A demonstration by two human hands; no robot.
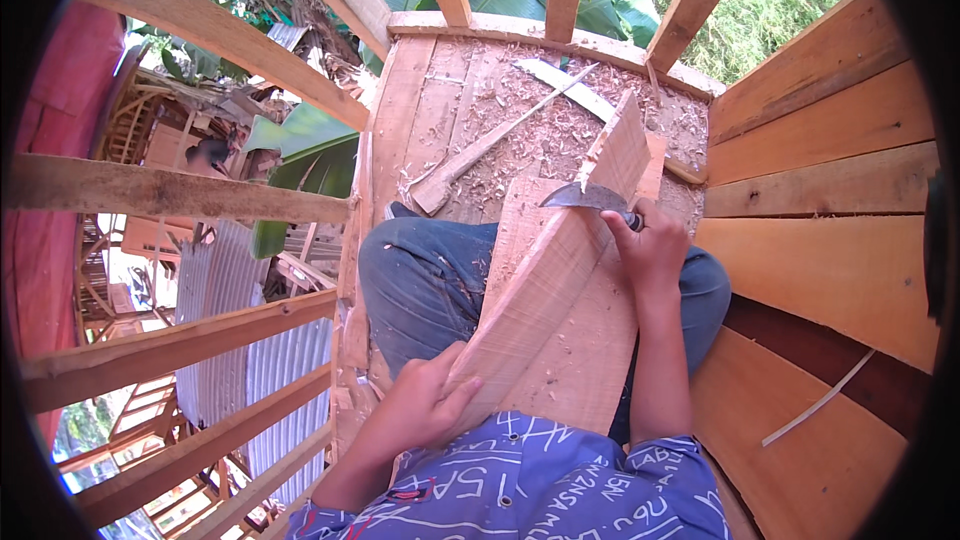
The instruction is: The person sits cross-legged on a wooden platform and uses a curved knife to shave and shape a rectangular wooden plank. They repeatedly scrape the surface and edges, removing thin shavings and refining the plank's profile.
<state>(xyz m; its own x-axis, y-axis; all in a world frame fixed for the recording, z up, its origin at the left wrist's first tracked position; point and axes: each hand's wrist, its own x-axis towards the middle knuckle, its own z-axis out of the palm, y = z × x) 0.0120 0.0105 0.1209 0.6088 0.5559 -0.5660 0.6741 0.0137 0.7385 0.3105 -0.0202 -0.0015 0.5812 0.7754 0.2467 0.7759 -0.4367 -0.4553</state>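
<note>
My right hand (652,245) is closed round the dark handle of a curved-blade knife (590,198). The blade lies across the upper edge of a long wooden plank (545,305), with a pale curl of wood beside it. That plank stands on its edge, slanting from my belly up to the far right. Its near end is gripped by my left hand (428,398), fingers on the plank's face. Beneath it a wide flat board (580,375) lies between my crossed legs in blue jeans (425,270).
Wood shavings (560,130) litter the plank floor ahead. A paddle-shaped piece of wood (465,160) and a pale strip (568,83) lie there. Slatted railings (180,190) enclose the left and far sides; a board wall (820,270) stands at the right. Corrugated metal sheets (220,310) show below left.
</note>
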